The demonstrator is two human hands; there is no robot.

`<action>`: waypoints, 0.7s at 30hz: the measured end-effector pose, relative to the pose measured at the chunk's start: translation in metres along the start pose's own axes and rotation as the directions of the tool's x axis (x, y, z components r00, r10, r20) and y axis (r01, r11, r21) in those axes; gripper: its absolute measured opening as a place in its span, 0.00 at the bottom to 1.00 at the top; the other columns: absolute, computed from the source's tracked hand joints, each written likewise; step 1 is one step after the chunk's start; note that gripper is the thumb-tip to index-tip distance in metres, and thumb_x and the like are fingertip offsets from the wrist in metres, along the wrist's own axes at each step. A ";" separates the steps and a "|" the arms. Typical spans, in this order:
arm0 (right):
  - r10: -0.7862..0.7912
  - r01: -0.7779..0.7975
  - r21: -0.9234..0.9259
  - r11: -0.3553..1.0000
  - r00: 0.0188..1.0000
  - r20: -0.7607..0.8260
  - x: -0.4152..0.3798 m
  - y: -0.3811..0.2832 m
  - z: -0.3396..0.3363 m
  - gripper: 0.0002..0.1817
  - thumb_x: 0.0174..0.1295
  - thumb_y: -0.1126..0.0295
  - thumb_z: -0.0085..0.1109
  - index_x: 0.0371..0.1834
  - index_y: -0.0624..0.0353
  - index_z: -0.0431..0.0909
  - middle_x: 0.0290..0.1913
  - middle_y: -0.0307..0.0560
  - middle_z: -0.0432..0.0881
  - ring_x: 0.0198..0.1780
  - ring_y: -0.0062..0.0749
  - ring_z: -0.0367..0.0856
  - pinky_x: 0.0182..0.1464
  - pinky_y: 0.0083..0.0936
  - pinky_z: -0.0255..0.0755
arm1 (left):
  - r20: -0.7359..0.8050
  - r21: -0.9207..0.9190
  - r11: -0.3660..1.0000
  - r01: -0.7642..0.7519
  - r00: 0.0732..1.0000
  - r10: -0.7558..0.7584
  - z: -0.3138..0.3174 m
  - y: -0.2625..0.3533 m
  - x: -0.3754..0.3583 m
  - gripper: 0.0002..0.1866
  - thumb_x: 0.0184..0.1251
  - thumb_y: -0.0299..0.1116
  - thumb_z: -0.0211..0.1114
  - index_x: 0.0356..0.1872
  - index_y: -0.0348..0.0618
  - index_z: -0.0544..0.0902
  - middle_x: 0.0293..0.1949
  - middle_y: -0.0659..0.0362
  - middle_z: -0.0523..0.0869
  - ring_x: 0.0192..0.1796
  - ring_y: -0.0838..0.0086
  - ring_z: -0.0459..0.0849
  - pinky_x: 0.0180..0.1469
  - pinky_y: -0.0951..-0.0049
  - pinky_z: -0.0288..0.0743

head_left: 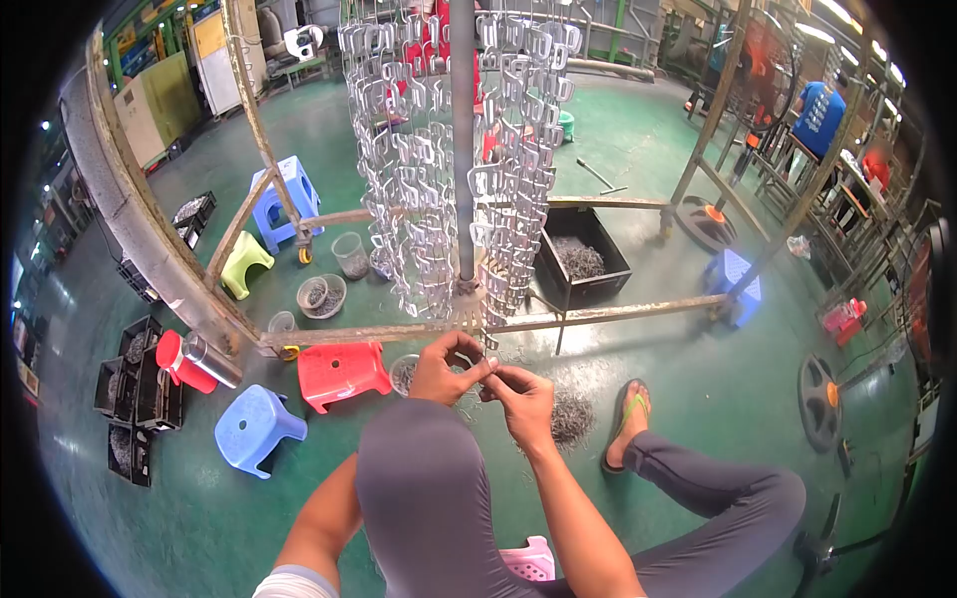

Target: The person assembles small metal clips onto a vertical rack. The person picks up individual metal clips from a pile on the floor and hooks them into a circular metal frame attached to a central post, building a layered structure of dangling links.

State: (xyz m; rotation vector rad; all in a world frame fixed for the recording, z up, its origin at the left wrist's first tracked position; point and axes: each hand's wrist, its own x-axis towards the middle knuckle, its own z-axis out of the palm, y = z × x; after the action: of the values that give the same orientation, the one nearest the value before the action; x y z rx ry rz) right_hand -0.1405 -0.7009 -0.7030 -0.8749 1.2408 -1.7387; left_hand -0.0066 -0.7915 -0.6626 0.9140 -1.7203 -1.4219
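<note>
Strands of linked, bent metal pieces (513, 189) hang around a grey upright pole (463, 149) in front of me. Just below the lowest pieces, my left hand (446, 369) is closed in a pinch. My right hand (524, 401) is pinched too, its fingertips close to those of the left. Whatever lies between the fingers is too small and too covered to make out. Under my right hand, a pile of small metal pieces (571, 417) lies on the green floor. A tub of small parts (404, 374) stands left of my left hand.
A rusty frame (618, 314) surrounds the strands. Behind it sits a black crate (588, 284) of metal parts. Red (344, 374) and blue (257, 427) stools stand left, beside a red jug (182, 361) and black crates (159, 394). A person in a blue shirt (820, 118) sits far right.
</note>
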 end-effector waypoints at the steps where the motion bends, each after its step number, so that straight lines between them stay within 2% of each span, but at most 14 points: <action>1: 0.039 -0.040 0.051 0.998 0.999 0.013 -0.001 -0.001 -0.003 0.12 0.73 0.72 0.70 0.53 0.69 0.87 0.37 0.45 0.91 0.35 0.24 0.86 0.41 0.24 0.82 | -0.008 0.010 1.000 -0.014 1.000 0.014 0.000 -0.002 0.002 0.16 0.63 0.35 0.83 0.43 0.39 0.85 0.40 0.61 0.88 0.42 0.78 0.87 0.46 0.75 0.80; 3: 0.148 -0.157 0.215 0.964 0.987 0.059 -0.006 0.002 -0.009 0.14 0.73 0.70 0.70 0.56 0.69 0.87 0.38 0.44 0.89 0.36 0.23 0.85 0.43 0.23 0.82 | -0.016 0.030 0.999 -0.030 0.999 0.030 0.002 -0.012 0.002 0.15 0.64 0.35 0.82 0.40 0.38 0.85 0.38 0.61 0.89 0.37 0.79 0.86 0.41 0.74 0.80; 5: 0.249 -0.292 0.421 0.859 0.956 0.157 -0.001 0.011 -0.015 0.15 0.73 0.69 0.70 0.56 0.69 0.87 0.40 0.42 0.88 0.38 0.24 0.84 0.44 0.21 0.81 | 0.002 -0.028 0.997 -0.067 0.998 0.067 0.003 -0.017 0.002 0.14 0.66 0.34 0.80 0.43 0.38 0.85 0.39 0.61 0.88 0.36 0.79 0.86 0.41 0.75 0.80; 6: 0.305 -0.383 0.463 0.800 0.923 0.236 0.000 0.012 -0.017 0.14 0.75 0.68 0.68 0.55 0.68 0.86 0.39 0.39 0.84 0.38 0.23 0.81 0.44 0.21 0.78 | 0.011 -0.058 0.995 -0.086 0.996 0.087 0.004 -0.018 0.002 0.13 0.67 0.33 0.79 0.44 0.38 0.86 0.39 0.62 0.88 0.36 0.79 0.86 0.41 0.75 0.80; 9: 0.355 -0.613 0.574 0.542 0.787 0.505 0.006 0.008 -0.026 0.12 0.76 0.67 0.66 0.51 0.66 0.85 0.38 0.39 0.83 0.39 0.22 0.79 0.42 0.20 0.75 | 0.289 -0.216 0.975 -0.043 0.951 0.106 -0.012 -0.011 0.003 0.15 0.71 0.31 0.76 0.54 0.35 0.86 0.41 0.62 0.87 0.38 0.79 0.85 0.44 0.76 0.80; 10: 0.347 -0.691 0.560 0.457 0.718 0.603 0.008 0.019 -0.033 0.10 0.77 0.68 0.64 0.50 0.64 0.82 0.39 0.39 0.80 0.39 0.21 0.75 0.41 0.19 0.71 | 0.381 -0.265 0.963 0.044 0.922 0.062 -0.020 -0.014 0.007 0.21 0.71 0.29 0.74 0.62 0.33 0.86 0.52 0.57 0.88 0.52 0.73 0.84 0.59 0.68 0.76; 13: 0.284 -0.806 0.512 0.296 0.586 0.759 0.013 0.025 -0.046 0.11 0.75 0.71 0.65 0.54 0.63 0.79 0.42 0.39 0.77 0.38 0.20 0.70 0.38 0.19 0.70 | 0.517 -0.141 0.985 -0.096 0.842 0.156 -0.033 -0.009 0.009 0.17 0.71 0.32 0.75 0.57 0.36 0.90 0.52 0.56 0.87 0.58 0.71 0.82 0.66 0.64 0.72; 14: 0.296 -0.822 0.503 0.268 0.567 0.769 0.013 0.030 -0.049 0.14 0.75 0.72 0.64 0.58 0.64 0.77 0.43 0.40 0.76 0.37 0.18 0.68 0.35 0.15 0.67 | 0.527 -0.151 0.988 -0.028 0.844 0.104 -0.032 -0.005 0.008 0.12 0.70 0.30 0.76 0.52 0.37 0.93 0.51 0.55 0.86 0.59 0.71 0.80 0.68 0.65 0.69; 17: 0.336 -0.795 0.508 0.332 0.603 0.724 0.012 0.027 -0.051 0.14 0.76 0.72 0.64 0.60 0.65 0.76 0.44 0.40 0.76 0.37 0.17 0.68 0.34 0.12 0.67 | 0.514 -0.310 0.951 -0.012 0.839 0.179 -0.025 -0.023 0.009 0.12 0.68 0.26 0.78 0.51 0.35 0.92 0.49 0.55 0.85 0.57 0.72 0.81 0.65 0.67 0.71; 21: 0.301 -0.746 0.596 0.298 0.666 0.683 0.007 0.025 -0.053 0.16 0.76 0.73 0.62 0.60 0.72 0.76 0.43 0.41 0.76 0.37 0.16 0.68 0.33 0.11 0.67 | 0.506 -0.212 0.971 -0.109 0.838 0.204 -0.021 -0.008 0.010 0.11 0.65 0.23 0.79 0.48 0.35 0.93 0.47 0.56 0.86 0.55 0.72 0.83 0.60 0.68 0.75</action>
State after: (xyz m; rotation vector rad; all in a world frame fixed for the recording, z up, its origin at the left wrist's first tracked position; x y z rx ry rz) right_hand -0.1847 -0.6906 -0.7410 -0.1314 0.1483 -1.1777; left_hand 0.0079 -0.8112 -0.6668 0.2800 -1.9585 -1.7873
